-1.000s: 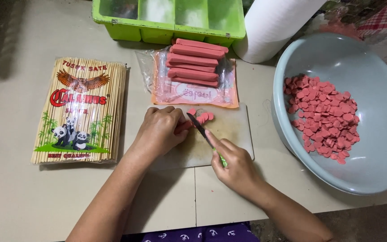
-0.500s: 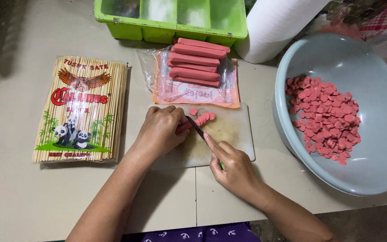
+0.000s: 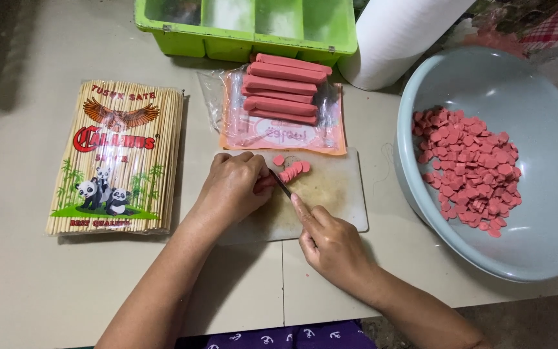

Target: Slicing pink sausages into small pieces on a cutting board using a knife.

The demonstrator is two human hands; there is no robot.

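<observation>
My left hand (image 3: 230, 187) sits curled over the uncut end of a pink sausage stick (image 3: 263, 185), fingers closed and pinning it flat to the pale rectangular plastic cutting board (image 3: 334, 194). Most of that stick is hidden under my knuckles; only a short stub shows at 3 o'clock from the hand.

My right hand (image 3: 330, 242) grips a small dark-bladed knife (image 3: 281, 185), fist closed round the handle, forefinger laid along the spine. The blade runs from my right hand toward 10 o'clock and meets the stub just beside my left fingertips.

The stick's long axis lies roughly 9 to 3 o'clock, so the blade crosses it at an angle. The left hand is the nearer one, touching it; the right reaches it only through the knife.

A short row of cut pink round slices (image 3: 294, 170) leans at 1 o'clock from the blade.

At 12 o'clock on the beige table: an opened clear packet of whole pink sausage sticks (image 3: 285, 87). At 3 o'clock, a large grey-blue plastic basin (image 3: 537, 103) holding a heap of slices. At 9 o'clock, a sealed bag of bamboo skewers (image 3: 116, 155).
</observation>
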